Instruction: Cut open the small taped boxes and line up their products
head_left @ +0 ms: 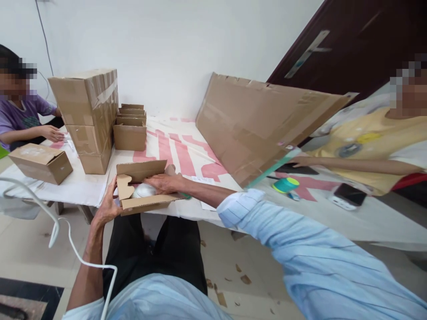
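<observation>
The left hand (108, 204) pinches the box (147, 203) end; right hand (163, 183) reaches inside, by something white (144, 190), fingers hard to tell

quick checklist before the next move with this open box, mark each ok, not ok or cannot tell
1. Left hand on the box: ok, it holds the left end.
2. Right hand at the white item: ok, it reaches into the box over it.
3. Box top open: ok, the long flaps stand apart.
4. White item undamaged: cannot tell, the right hand covers part of it.
5. Box base fully on the table: cannot tell, the near side hides the table edge there.
6. Box clear of the tall stack: ok, a gap shows between them.
</observation>
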`<state>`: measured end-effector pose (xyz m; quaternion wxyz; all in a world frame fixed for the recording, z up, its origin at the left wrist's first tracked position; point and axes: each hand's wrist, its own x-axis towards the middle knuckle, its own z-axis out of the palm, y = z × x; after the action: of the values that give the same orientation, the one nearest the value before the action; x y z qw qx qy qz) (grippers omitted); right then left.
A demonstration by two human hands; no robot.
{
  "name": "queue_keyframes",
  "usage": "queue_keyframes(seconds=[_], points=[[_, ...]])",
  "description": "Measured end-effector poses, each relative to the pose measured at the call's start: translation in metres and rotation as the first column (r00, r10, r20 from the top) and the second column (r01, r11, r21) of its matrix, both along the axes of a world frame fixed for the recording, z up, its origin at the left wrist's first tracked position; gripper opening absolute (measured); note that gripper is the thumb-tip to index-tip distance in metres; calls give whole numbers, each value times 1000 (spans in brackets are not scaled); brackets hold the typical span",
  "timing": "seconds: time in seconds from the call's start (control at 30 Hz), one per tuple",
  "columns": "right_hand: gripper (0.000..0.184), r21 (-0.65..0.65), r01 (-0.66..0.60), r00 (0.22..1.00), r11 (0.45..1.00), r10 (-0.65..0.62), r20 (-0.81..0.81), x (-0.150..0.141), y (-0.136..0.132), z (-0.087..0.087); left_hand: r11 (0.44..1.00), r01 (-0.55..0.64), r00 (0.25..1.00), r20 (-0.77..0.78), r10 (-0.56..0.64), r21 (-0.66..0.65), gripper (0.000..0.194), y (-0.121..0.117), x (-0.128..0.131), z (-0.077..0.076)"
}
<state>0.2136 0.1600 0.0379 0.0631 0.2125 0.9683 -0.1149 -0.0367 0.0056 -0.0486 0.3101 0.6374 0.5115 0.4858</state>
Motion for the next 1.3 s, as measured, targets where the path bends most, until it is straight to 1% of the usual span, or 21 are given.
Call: queue_keyframes(seconds=[0.1, 0.13, 0.23, 0.33, 0.43, 0.53, 0.63, 0.7, 0.77, 0.83, 0.9, 0.97, 1.03, 1.07, 1.1, 1.13, 1.17, 1.2, 1.23, 1.27, 1.3], points=[[54, -62, 55, 995, 997, -49, 86, 2, 0, 0, 1000, -8, 1000, -24, 8, 0, 138, -1, -1, 0], [57, -69, 75, 995, 995, -70, 70, 2, -1, 0, 1000, -15, 999, -34, 15, -4, 137, -1, -1, 0], [65, -69, 75, 995, 995, -80, -66, 2, -3, 4, 1000, -20, 999, -49, 19, -10, 134, 0, -3, 0], [68, -33, 15, 980, 999, -21, -199, 4, -5, 13, 1000, -11, 999, -45, 10, -9, 133, 3, -5, 0], [64, -8, 2, 966, 1000, -4, -257, 8, -6, 30, 1000, -14, 999, -40, 14, 2, 134, 7, -5, -2], [62, -27, 24, 956, 999, -30, -291, 19, -5, 52, 1000, -17, 999, -31, 17, 9, 136, 14, -4, -4], [62, -36, 72, 934, 997, -80, -348, 34, -2, 75, 1000, -6, 1000, -1, 6, 10, 137, 29, -3, -6], [59, -27, 127, 897, 992, -126, -423, 46, 0, 91, 1000, -6, 1000, 21, 6, 14, 139, 45, -3, -5], [57, -46, 185, 830, 982, -181, -527, 58, 1, 106, 999, -29, 999, 20, 28, 37, 140, 64, -5, 0], [56, -110, 226, 733, 968, -243, -636, 71, -1, 118, 994, -66, 997, -22, 68, 86, 136, 79, -9, 8], [57, -203, 230, 619, 952, -305, -724, 82, -6, 124, 979, -136, 984, -91, 150, 152, 130, 84, -11, 18], [60, -301, 199, 510, 933, -360, -781, 91, -12, 122, 934, -271, 944, -128, 306, 233, 119, 76, -9, 27], [62, -390, 152, 424, 908, -416, -804, 96, -19, 112, 862, -413, 889, -78, 452, 294, 100, 58, 3, 36], [62, -430, 128, 394, 894, -444, -805, 97, -22, 104, 854, -436, 886, -29, 463, 285, 91, 47, 12, 39], [62, -468, 103, 375, 878, -470, -799, 96, -26, 95, 882, -406, 911, 28, 411, 239, 88, 36, 24, 42], [62, -504, 78, 368, 860, -494, -788, 94, -31, 85, 931, -321, 946, 96, 309, 172, 93, 26, 36, 45], [63, -537, 53, 371, 842, -516, -772, 91, -36, 74, 971, -210, 967, 171, 189, 114, 102, 17, 49, 48], [63, -569, 32, 385, 821, -536, -751, 87, -42, 64, 991, -108, 968, 237, 87, 77, 112, 10, 62, 50], [64, -602, 18, 404, 799, -556, -726, 84, -49, 54, 998, -38, 956, 292, 20, 54, 118, 5, 73, 52], [64, -632, 11, 421, 775, -577, -700, 81, -55, 45, 999, 0, 942, 334, -14, 44, 121, 1, 82, 54], [64, -658, 12, 434, 753, -597, -675, 78, -61, 38, 999, 9, 932, 362, -24, 42, 121, -1, 89, 56]])
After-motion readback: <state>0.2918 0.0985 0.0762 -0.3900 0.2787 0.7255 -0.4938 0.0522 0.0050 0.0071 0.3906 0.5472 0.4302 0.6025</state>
